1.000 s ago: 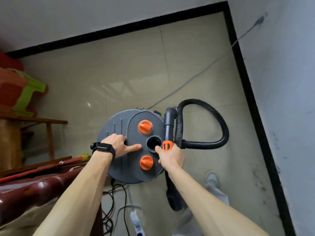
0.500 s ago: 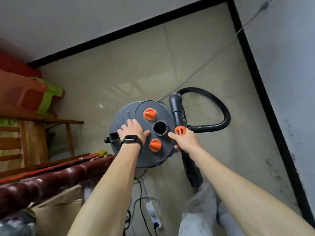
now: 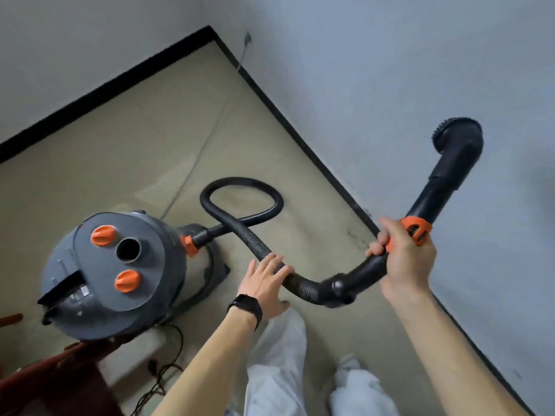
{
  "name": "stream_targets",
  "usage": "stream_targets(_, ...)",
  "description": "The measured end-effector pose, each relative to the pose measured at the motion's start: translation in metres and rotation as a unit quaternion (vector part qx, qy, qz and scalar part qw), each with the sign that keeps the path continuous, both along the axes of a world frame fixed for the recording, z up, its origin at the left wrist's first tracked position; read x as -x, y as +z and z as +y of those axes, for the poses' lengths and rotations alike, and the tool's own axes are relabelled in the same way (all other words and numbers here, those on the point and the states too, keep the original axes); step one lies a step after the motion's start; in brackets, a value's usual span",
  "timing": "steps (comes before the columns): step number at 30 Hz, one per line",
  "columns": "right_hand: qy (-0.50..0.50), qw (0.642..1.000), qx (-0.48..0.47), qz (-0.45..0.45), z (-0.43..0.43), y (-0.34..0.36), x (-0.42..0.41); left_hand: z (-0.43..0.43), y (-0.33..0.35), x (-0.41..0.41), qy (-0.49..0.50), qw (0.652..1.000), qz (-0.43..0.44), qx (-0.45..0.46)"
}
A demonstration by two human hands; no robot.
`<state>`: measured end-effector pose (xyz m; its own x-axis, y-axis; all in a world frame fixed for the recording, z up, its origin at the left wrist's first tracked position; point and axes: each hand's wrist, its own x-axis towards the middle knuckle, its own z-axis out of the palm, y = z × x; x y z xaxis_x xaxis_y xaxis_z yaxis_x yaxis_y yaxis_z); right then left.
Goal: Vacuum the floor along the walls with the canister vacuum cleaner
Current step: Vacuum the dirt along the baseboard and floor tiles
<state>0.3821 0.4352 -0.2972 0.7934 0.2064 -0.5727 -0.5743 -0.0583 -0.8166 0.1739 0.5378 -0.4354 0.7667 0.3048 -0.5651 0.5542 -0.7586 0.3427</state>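
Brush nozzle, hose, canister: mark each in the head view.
Brush nozzle (image 3: 458, 139): head view, round black head.
Hose (image 3: 240, 182): head view, top of the loop.
Canister (image 3: 150, 265): head view, grey lid panel.

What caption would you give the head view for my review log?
Right hand grips the wand with its nozzle raised; left hand rests on the hose beside the grey canister.

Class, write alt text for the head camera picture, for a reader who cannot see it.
A person's right hand grips a black vacuum wand, its nozzle raised before a grey wall, while the left hand rests on the ribbed hose. The hose loops back to a grey canister vacuum cleaner standing on the beige floor.
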Motion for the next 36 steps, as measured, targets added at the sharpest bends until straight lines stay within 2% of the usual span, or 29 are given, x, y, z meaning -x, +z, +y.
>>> stream_targets(2, -0.063, 0.995, -0.02, 0.081, -0.053, -0.008, -0.026, -0.036, 0.003, -0.03, -0.042, 0.999, -0.032, -0.002)
stream_targets(5, -0.153, 0.974, -0.035, 0.166, -0.13, -0.036, -0.044, -0.101, 0.009, -0.07, -0.065, 0.997, 0.003, 0.04)
stream_targets(9, -0.245, 0.943, -0.037, 0.221, -0.21, -0.091, -0.051, -0.185, 0.003, -0.103, -0.025, 0.992, 0.07, 0.104)
stream_targets(14, -0.271, 0.923, -0.021, 0.273, -0.259, -0.172, -0.044, -0.227, -0.04, -0.102, 0.001, 0.98, 0.138, 0.141)
stream_targets(19, -0.197, 0.922, -0.022, 0.333, -0.249, -0.258, -0.015, -0.24, -0.103, -0.115, 0.002, 0.969, 0.185, 0.165)
stream_targets(25, -0.122, 0.915, -0.048, 0.381, -0.197, -0.356, 0.001, -0.207, -0.205, -0.12, 0.035, 0.981, 0.18, 0.057)
stream_targets(31, -0.1, 0.938, -0.016, 0.332, -0.136, -0.464, 0.002, -0.15, -0.304, -0.093, 0.07, 0.988, 0.139, -0.001)
stream_targets(36, -0.097, 0.941, -0.011, 0.325, -0.086, -0.546, 0.012, -0.109, -0.374, -0.079, 0.078, 0.986, 0.15, -0.016)
